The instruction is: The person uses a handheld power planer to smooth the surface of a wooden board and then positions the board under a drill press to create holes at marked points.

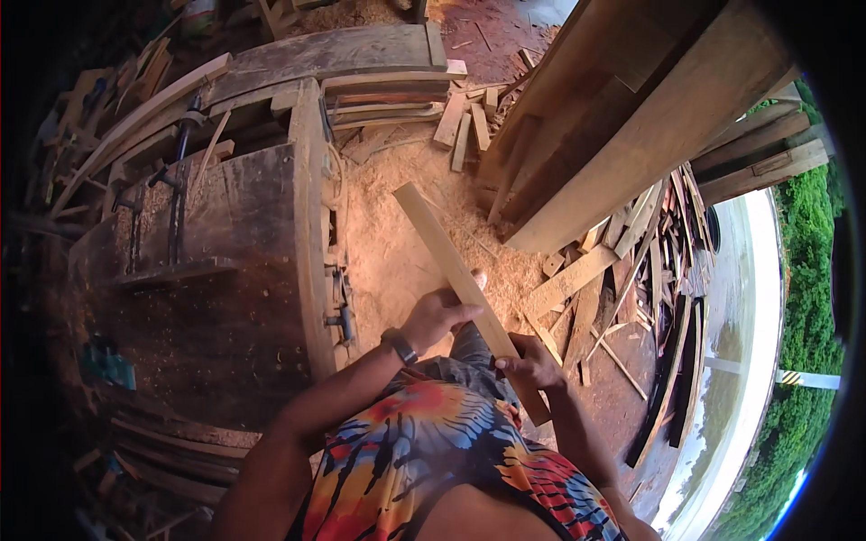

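A long, narrow wooden board slants in front of my body, its far end up and to the left, its near end by my right side. Around its middle my left hand is closed, the thumb lying across the upper face; a dark watch is on that wrist. Nearer to me, my right hand grips the same board close to its lower end, thumb on top. The fingers under the board are partly hidden. The board is held above the sawdust-covered floor and touches nothing else that I can see.
On the left stands a dark wooden workbench with metal bar clamps. Large upright planks lean at the upper right. Beside them lies a heap of wood offcuts. Sawdust covers the floor; several short blocks lie ahead.
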Demonstrator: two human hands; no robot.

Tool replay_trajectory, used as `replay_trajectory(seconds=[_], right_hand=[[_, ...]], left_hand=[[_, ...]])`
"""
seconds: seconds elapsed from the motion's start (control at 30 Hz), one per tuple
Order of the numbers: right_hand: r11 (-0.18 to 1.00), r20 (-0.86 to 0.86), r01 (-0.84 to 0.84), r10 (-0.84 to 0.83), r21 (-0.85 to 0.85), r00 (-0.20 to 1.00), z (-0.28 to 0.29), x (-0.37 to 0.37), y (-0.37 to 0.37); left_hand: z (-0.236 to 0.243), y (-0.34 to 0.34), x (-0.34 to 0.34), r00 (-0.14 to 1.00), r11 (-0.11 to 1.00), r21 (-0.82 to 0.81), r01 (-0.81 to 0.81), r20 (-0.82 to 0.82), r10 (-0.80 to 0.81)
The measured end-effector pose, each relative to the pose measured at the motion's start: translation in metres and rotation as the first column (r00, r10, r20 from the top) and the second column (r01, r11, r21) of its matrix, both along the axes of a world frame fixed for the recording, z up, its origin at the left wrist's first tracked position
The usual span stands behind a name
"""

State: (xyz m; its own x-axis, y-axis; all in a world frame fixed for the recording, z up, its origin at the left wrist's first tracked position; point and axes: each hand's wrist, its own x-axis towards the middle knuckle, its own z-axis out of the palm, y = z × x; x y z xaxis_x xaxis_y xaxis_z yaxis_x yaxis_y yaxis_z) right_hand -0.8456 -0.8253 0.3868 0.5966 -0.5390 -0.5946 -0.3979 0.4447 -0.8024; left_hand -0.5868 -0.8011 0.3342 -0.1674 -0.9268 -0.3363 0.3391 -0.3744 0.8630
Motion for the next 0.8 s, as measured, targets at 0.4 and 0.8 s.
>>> replay_trajectory(seconds=[0.4, 0.8], right_hand=[[0.918, 0.116, 0.174, -0.141, -0.356, 0.983, -0.004, 0.037, -0.362], [0.816, 0.426, 0.379, -0.183, -0.437, 0.886, -0.001, 0.14, -0.643]], left_hand=[[0.008, -0.219, 0.051, 0.279, 0.935, 0.301, 0.187, 0.897, -0.344], [0.008, -0.413, 0.123, 0.42, 0.983, 0.186, -0.006, 0.892, -0.166]])
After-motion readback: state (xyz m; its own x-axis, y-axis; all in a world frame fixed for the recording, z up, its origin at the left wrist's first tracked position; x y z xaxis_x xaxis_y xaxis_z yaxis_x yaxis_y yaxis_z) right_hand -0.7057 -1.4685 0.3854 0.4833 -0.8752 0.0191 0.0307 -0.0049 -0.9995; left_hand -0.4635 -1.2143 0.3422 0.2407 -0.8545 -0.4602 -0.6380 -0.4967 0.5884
